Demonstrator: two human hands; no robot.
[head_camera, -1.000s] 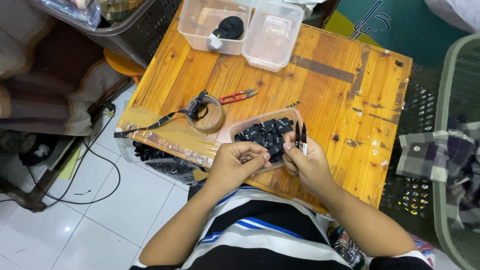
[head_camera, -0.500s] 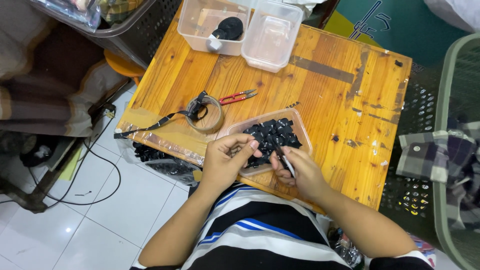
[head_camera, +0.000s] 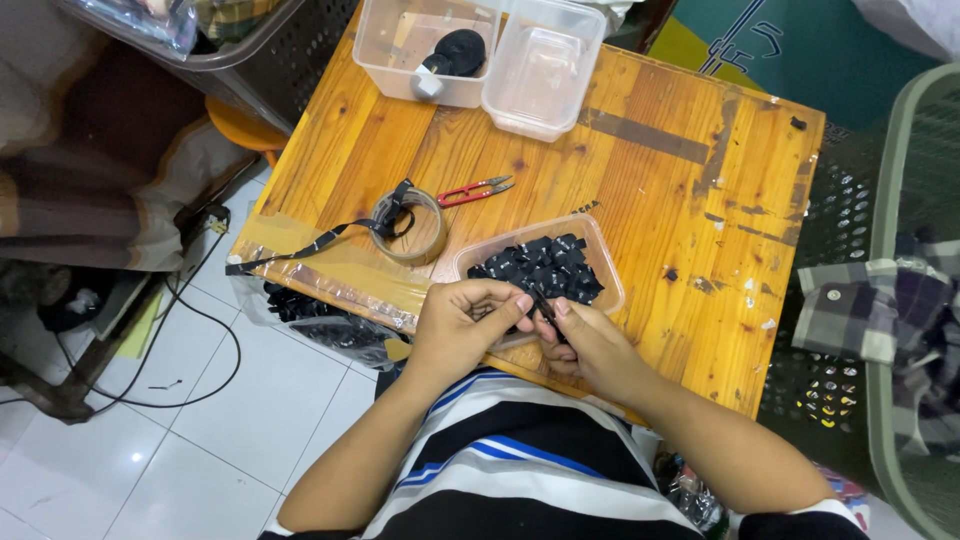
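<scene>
Here, left hand (head_camera: 462, 325) and right hand (head_camera: 590, 345) both pinch one small black strap piece (head_camera: 540, 303) over the clear tray (head_camera: 610, 270) on the wooden table (head_camera: 640, 180); looks light, limp — best held by its ends.

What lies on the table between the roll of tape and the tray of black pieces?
In the head view, only bare wood separates the roll of tape from the tray of black pieces; the red snips lie just beyond that gap.

Black pieces (head_camera: 540, 268) fill a clear tray (head_camera: 612, 290) on an orange-brown wooden table (head_camera: 640, 190); red-handled snips (head_camera: 472, 191) lie nearby.
</scene>
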